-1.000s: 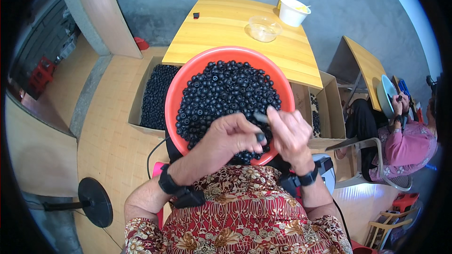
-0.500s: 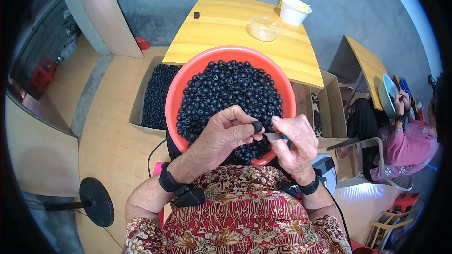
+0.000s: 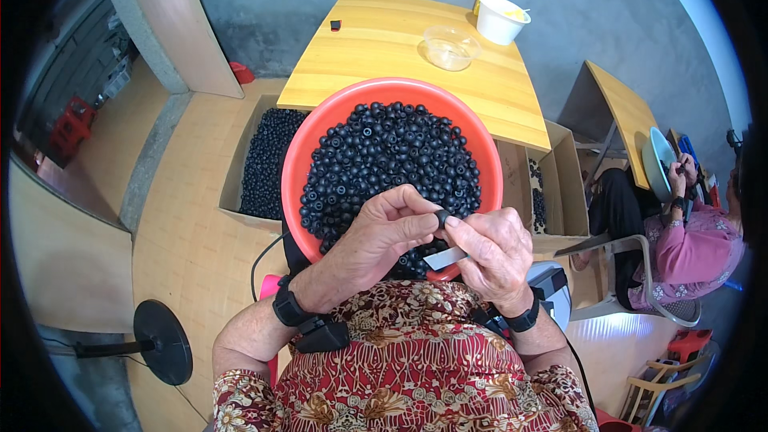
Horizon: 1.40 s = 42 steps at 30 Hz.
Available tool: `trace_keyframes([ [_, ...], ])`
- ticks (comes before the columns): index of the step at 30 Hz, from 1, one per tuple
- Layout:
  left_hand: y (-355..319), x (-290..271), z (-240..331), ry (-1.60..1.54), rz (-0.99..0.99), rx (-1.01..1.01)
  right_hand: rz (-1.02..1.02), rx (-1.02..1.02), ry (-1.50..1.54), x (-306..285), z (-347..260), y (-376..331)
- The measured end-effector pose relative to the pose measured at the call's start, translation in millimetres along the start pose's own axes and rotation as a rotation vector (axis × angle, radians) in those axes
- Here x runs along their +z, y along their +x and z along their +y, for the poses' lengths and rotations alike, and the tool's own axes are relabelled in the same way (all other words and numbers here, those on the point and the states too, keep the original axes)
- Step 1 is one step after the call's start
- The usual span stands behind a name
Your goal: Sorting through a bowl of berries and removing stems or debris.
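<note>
My left hand point(image 3: 370, 236) pinches a small round black piece point(image 3: 442, 216) between thumb and fingers. Against that same piece press the fingertips of my right hand point(image 3: 498, 260), which also grips a knife with a short flat blade point(image 3: 445, 258). The blade points left, below the piece and apart from it. Beneath both hands is a red-orange basin point(image 3: 295, 184), heaped with black bead-like pieces point(image 3: 388, 152); several of them show a round hole. The knife's handle is hidden in my right hand.
Beyond the basin stands a wooden table point(image 3: 360, 52) with a clear bowl point(image 3: 450, 49) and a white tub point(image 3: 501, 21). Cardboard boxes with black pieces flank the basin, one left point(image 3: 268, 164), one right point(image 3: 560, 184). At right, a seated person point(image 3: 692, 252) handles a light-blue basin point(image 3: 658, 164).
My right hand has shifted slightly left, its fingertips now meeting the black piece. The blade has swung down and left, away from the piece, and more of it shows.
</note>
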<state>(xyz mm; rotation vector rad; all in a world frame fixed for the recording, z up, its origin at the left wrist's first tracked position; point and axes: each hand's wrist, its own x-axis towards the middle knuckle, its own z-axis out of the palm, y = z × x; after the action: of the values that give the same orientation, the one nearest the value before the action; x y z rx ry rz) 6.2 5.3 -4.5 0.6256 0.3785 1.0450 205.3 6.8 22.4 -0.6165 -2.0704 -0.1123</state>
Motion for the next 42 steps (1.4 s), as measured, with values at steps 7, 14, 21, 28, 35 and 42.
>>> trace_keyframes([
  [7,0.5,-0.4,-1.7,-0.015,-0.039,0.034,0.035,0.026,0.070,2.2,3.7,-1.5],
  [14,1.2,-2.5,-2.6,-0.013,-0.033,0.001,0.001,0.035,0.046,3.4,2.6,-4.1],
  [21,-4.0,-5.8,6.8,0.082,0.066,0.051,0.018,0.041,0.106,10.8,3.2,-2.3],
  [28,-15.5,-58.0,109.6,0.577,0.544,0.666,0.000,0.098,0.072,8.3,4.8,-2.8],
  [35,-26.6,-157.5,142.6,1.167,1.122,0.595,-0.013,0.100,0.077,14.5,6.5,-0.5],
  [42,-12.8,-64.7,54.8,1.687,0.185,0.617,-0.056,0.279,0.074,13.2,18.3,-0.4],
])
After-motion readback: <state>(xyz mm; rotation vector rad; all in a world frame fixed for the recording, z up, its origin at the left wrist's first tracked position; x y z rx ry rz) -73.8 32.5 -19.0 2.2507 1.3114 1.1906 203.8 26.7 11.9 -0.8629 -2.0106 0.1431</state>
